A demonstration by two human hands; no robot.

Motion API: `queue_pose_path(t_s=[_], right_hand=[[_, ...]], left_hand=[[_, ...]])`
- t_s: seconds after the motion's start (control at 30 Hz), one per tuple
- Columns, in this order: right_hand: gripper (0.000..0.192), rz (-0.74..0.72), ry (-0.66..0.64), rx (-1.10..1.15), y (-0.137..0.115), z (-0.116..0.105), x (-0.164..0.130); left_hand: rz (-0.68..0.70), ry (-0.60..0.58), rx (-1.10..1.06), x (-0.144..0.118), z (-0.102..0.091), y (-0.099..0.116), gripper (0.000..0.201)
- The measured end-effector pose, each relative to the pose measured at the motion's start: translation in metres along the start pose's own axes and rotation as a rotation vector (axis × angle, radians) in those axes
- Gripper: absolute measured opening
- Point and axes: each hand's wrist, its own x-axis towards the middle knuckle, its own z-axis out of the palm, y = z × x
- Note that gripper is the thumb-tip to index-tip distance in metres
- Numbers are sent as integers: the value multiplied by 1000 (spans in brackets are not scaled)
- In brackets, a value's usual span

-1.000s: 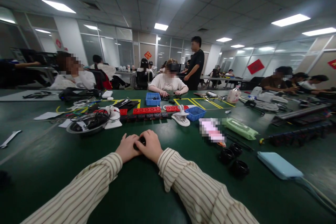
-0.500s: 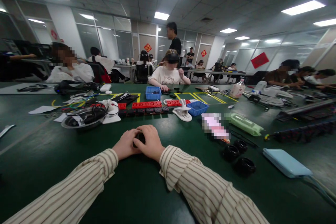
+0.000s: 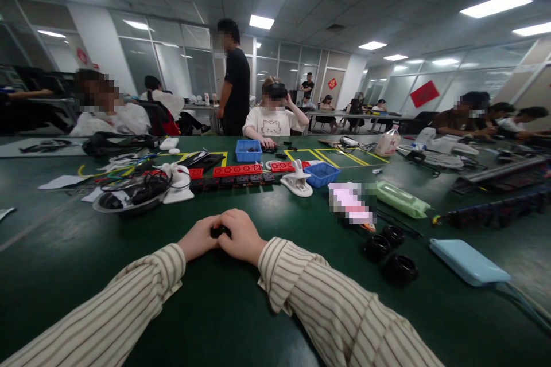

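At ten o'clock, a clear dish [image 3: 103,207] is set on the tabletop [image 3: 215,309]. Near the centre, a black piece [image 3: 221,231] is enclosed by the left hand [image 3: 200,237], its fingers bent round it and partly hidden, and by the right hand [image 3: 241,235], its fingers curled over the top. At three o'clock, three black rings [image 3: 402,276] are left unheld. Handling seems under way; what has been done to the piece, or remains, cannot be told.
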Motion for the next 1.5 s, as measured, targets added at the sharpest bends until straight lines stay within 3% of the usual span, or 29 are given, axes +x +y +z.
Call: queue_pose_path(t_s=[0.3, 0.5, 0.67, 0.93, 1.07, 1.23, 1.4, 1.5], right_hand=[[38, 138, 152, -4, -4, -6, -3], [43, 237, 147, -75, -3, -3, -3], [32, 240, 114, -124, 1, 1, -2], [5, -15, -9, -70, 5, -2, 0], [11, -74, 20, -56, 2, -6, -2], [37, 53, 109, -87, -1, -8, -3], [44, 159, 95, -126, 0, -3, -1], [38, 169, 73, -151, 2, 0, 0]], left_hand=[[34, 56, 192, 1, 7, -10, 59], [45, 21, 234, 0, 4, -2, 28], [7, 39, 103, 1, 4, -4, 30], [26, -24, -40, 1, 4, -9, 37], [33, -21, 9, 1, 6, -11, 40], [55, 35, 148, 3, 9, -19, 51], [77, 58, 264, 4, 7, -15, 38], [107, 57, 277, 4, 6, -9, 33]])
